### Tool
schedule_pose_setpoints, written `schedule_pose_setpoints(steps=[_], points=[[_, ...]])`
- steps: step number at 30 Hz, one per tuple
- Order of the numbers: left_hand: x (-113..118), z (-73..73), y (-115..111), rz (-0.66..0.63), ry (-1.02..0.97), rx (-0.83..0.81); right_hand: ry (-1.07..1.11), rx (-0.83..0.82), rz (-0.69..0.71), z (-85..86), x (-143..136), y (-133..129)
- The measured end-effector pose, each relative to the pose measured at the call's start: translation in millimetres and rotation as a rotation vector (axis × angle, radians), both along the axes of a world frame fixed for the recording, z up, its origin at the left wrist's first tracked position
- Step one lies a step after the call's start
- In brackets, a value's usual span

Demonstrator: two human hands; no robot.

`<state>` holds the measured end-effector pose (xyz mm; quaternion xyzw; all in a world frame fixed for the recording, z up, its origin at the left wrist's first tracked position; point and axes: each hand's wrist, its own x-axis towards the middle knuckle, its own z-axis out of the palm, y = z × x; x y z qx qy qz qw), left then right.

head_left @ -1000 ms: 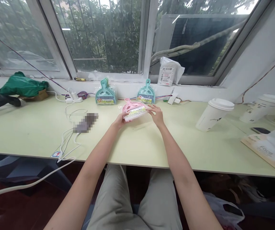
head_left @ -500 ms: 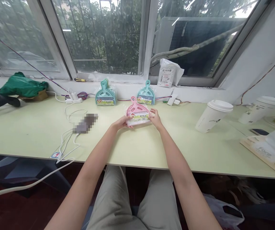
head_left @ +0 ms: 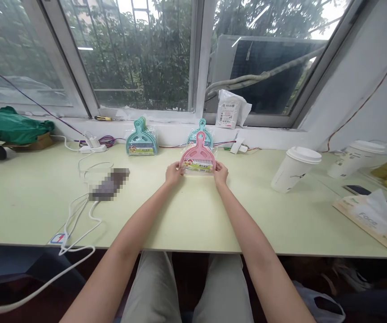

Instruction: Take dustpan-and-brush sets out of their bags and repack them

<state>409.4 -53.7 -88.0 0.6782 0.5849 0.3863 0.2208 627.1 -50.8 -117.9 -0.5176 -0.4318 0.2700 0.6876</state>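
Note:
A pink dustpan with a small brush, wrapped in clear plastic, stands upright with its handle up, its lower edge at the table top. My left hand grips its left side and my right hand its right side, fingers closed around the edges. Right behind it, partly hidden, is a teal dustpan in the same wrapping. Farther left a row of several teal dustpans leans by the window wall.
White cables and a blurred dark object lie on the left of the table. To the right stand a white paper cup, another cup and a tissue pack. A power strip sits at the back.
The pink dustpan has gone from leaning back to upright and moved in front of the teal one. My right hand's raised fingers have closed on its edge. The view has shifted slightly.

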Motion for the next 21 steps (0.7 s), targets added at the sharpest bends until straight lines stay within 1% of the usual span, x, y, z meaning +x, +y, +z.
schedule_pose_setpoints(steps=[3, 5, 7, 12, 16, 18, 21], points=[[7.5, 2.4, 30.0, 0.034, 0.126, 0.101, -0.037, 0.021, -0.03, -0.5, 3.4, 18.6], [14.2, 2.3, 49.8, 0.063, 0.197, 0.141, -0.113, 0.026, -0.072, -0.9, 9.2, 34.8], [21.8, -0.9, 69.5, 0.059, 0.242, 0.161, -0.22, 0.027, -0.128, -1.7, 16.4, 53.1], [38.1, -11.7, 124.7, 0.016, 0.272, 0.204, -0.496, 0.018, -0.249, -2.6, 28.3, 106.5], [46.9, -13.8, 174.2, 0.041, 0.265, 0.273, -0.645, 0.024, -0.32, -3.6, 26.2, 155.1], [50.8, -15.2, 196.6, 0.099, 0.244, 0.272, -0.698, -0.005, -0.328, -5.5, 24.2, 176.7], [55.5, -19.2, 220.9, 0.177, 0.27, 0.175, -0.79, -0.074, -0.298, -9.3, 23.9, 197.7]])
